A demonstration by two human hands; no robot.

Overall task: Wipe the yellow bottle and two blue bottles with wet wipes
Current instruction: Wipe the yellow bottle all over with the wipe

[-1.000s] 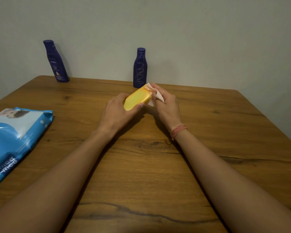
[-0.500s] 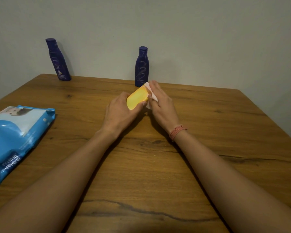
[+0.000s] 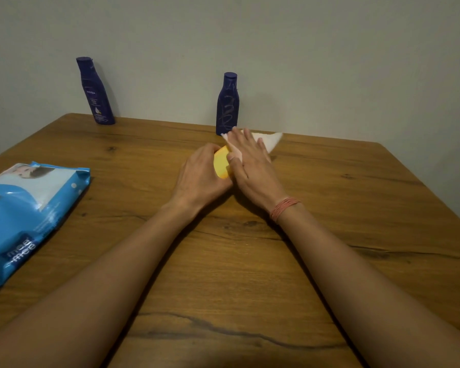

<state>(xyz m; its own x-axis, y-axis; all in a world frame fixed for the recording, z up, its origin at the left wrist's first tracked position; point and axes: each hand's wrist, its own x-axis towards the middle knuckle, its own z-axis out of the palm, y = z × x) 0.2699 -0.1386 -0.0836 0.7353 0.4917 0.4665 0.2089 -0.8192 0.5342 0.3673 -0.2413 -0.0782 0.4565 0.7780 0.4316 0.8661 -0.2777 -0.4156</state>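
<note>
The yellow bottle (image 3: 221,163) lies tilted over the middle of the table, mostly covered by both hands. My left hand (image 3: 201,179) grips its near end. My right hand (image 3: 250,166) presses a white wet wipe (image 3: 267,140) over its far end, fingers stretched flat; the wipe's loose corner sticks out to the right. One blue bottle (image 3: 227,104) stands upright just behind the hands at the table's far edge. The other blue bottle (image 3: 96,91) stands at the far left corner against the wall.
A blue pack of wet wipes (image 3: 24,211) lies at the left edge of the wooden table (image 3: 356,208). A pale wall rises right behind the table's far edge. Both forearms reach in from the near edge.
My right hand has flattened and slid forward over the bottle's far end, and the wipe now spreads out to the right. The yellow bottle shows less. The view has tilted slightly.
</note>
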